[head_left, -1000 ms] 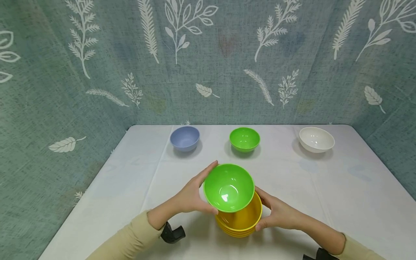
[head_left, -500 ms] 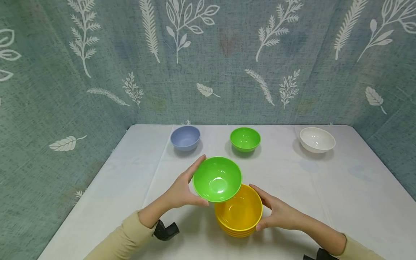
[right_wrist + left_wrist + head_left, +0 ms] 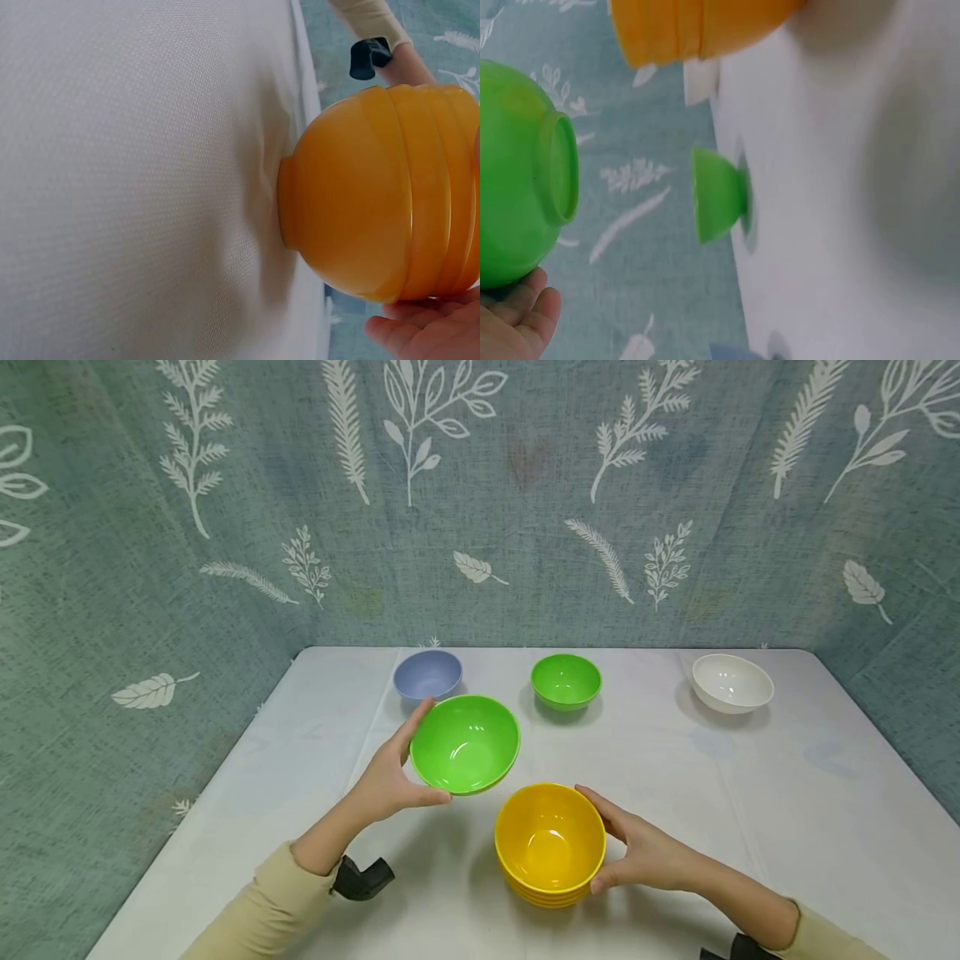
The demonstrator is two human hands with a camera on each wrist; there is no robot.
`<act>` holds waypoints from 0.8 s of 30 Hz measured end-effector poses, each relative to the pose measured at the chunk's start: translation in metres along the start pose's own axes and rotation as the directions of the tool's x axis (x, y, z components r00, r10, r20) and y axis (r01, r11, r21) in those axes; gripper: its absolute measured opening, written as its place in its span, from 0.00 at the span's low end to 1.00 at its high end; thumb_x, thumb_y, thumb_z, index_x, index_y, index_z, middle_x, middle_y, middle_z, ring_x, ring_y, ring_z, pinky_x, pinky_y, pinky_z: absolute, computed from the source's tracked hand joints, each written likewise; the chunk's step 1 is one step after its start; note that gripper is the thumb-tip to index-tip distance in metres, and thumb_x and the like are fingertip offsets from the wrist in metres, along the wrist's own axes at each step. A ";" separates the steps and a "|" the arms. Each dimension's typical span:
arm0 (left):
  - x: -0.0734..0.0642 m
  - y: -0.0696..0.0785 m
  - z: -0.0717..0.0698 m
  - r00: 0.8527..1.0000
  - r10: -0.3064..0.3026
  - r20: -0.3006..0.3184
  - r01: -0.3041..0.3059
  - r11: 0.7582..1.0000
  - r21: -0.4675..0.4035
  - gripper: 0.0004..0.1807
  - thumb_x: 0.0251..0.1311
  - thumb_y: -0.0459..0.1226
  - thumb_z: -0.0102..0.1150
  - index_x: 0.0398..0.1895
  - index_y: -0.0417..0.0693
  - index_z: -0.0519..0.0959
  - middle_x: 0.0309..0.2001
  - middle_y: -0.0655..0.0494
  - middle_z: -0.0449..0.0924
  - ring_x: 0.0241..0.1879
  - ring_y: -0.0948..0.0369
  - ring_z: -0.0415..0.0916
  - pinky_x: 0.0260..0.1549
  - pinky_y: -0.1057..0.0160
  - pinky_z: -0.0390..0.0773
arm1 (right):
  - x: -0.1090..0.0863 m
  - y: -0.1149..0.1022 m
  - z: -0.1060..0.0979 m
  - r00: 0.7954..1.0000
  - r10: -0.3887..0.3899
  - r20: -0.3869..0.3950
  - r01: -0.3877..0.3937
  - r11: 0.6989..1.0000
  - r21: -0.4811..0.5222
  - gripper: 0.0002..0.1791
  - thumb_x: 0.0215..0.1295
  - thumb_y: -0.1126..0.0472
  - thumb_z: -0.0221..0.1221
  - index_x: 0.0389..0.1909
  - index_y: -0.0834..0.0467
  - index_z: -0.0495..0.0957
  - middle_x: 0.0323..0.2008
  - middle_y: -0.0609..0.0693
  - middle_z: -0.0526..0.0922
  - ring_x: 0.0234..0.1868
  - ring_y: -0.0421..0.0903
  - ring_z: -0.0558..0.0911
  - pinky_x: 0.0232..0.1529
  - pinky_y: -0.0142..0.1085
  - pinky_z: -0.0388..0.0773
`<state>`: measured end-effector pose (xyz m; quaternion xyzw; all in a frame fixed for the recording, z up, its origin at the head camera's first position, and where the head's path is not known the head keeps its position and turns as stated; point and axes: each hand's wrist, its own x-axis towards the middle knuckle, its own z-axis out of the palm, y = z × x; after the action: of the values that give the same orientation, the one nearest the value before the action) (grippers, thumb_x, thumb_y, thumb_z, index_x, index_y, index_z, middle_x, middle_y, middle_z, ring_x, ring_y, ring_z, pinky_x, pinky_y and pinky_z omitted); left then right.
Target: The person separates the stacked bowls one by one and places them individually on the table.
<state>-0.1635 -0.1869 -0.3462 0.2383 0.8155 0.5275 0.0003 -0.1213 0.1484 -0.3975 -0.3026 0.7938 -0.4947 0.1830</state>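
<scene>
A green bowl (image 3: pixel 465 743) is held up off the table by my left hand (image 3: pixel 386 781), thumb and fingers spread along its left side. From below, the left wrist view shows the green bowl's (image 3: pixel 510 180) round foot, with my left hand (image 3: pixel 517 322) under its edge. To its right, a stack of nested yellow bowls (image 3: pixel 550 843) stands on the white cloth. My right hand (image 3: pixel 637 847) grips the right side of that stack. In the right wrist view several rims of the yellow bowls (image 3: pixel 375 195) line up, and my right hand (image 3: pixel 435 330) touches them near the top.
Along the back of the white-covered table (image 3: pixel 645 760) stand a blue bowl (image 3: pixel 427 675), a smaller green bowl (image 3: pixel 566 683) and a white bowl (image 3: pixel 731 685). My left hand partly overlaps the blue bowl's front. A leaf-patterned curtain (image 3: pixel 480 527) rises behind the table.
My left hand has carried the green bowl up and left, away from over the yellow stack, whose inside now shows fully. My right hand has stayed on the stack.
</scene>
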 end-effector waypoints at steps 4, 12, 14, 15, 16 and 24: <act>0.001 -0.003 -0.008 0.999 -0.012 -0.041 0.013 1.000 0.027 0.61 0.34 0.35 0.75 0.72 0.48 0.45 0.71 0.46 0.45 0.69 0.46 0.42 0.60 0.37 0.51 | -0.001 0.002 0.000 1.000 -0.007 -0.003 0.007 1.000 -0.006 0.56 0.47 0.53 0.69 0.69 0.67 0.45 0.68 0.62 0.55 0.64 0.61 0.62 0.61 0.53 0.59; 0.001 -0.007 -0.021 0.990 -0.074 -0.116 0.083 0.994 0.071 0.59 0.38 0.33 0.73 0.72 0.49 0.43 0.71 0.46 0.44 0.70 0.47 0.42 0.61 0.39 0.53 | 0.000 0.002 0.000 1.000 0.009 0.001 -0.009 1.000 0.014 0.56 0.47 0.53 0.69 0.69 0.67 0.44 0.68 0.61 0.54 0.65 0.61 0.60 0.61 0.54 0.58; 0.001 -0.008 -0.026 0.986 -0.096 -0.133 0.106 0.992 0.070 0.59 0.39 0.33 0.72 0.72 0.49 0.42 0.72 0.47 0.43 0.70 0.48 0.41 0.61 0.39 0.53 | 0.000 0.003 0.000 1.000 0.000 0.004 0.000 1.000 0.015 0.56 0.48 0.53 0.69 0.69 0.67 0.44 0.68 0.63 0.54 0.65 0.62 0.60 0.59 0.57 0.56; 0.001 -0.009 -0.028 0.984 -0.108 -0.141 0.119 0.990 0.069 0.59 0.39 0.33 0.72 0.72 0.50 0.42 0.72 0.48 0.43 0.70 0.48 0.41 0.61 0.39 0.54 | 0.001 0.003 0.000 1.000 0.001 0.004 -0.001 1.000 0.016 0.56 0.48 0.52 0.69 0.69 0.67 0.44 0.68 0.63 0.54 0.65 0.62 0.60 0.59 0.58 0.56; 0.001 -0.009 -0.030 0.981 -0.120 -0.149 0.132 0.989 0.072 0.60 0.40 0.33 0.72 0.72 0.51 0.41 0.72 0.50 0.42 0.70 0.49 0.41 0.61 0.39 0.54 | 0.001 0.003 0.000 1.000 0.002 0.005 -0.002 1.000 0.018 0.56 0.48 0.52 0.69 0.69 0.67 0.44 0.68 0.63 0.54 0.65 0.62 0.60 0.59 0.58 0.55; 0.000 -0.014 -0.048 0.961 -0.181 -0.211 0.204 0.975 0.093 0.60 0.43 0.35 0.70 0.73 0.55 0.37 0.73 0.53 0.38 0.71 0.50 0.37 0.61 0.39 0.53 | 0.001 0.002 0.000 1.000 0.003 0.008 -0.003 1.000 0.019 0.56 0.48 0.53 0.69 0.69 0.68 0.44 0.68 0.63 0.53 0.65 0.62 0.60 0.59 0.57 0.55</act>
<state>-0.1809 -0.2324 -0.3370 0.1030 0.8593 0.4991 -0.0442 -0.1229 0.1490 -0.3994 -0.3015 0.7889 -0.5008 0.1897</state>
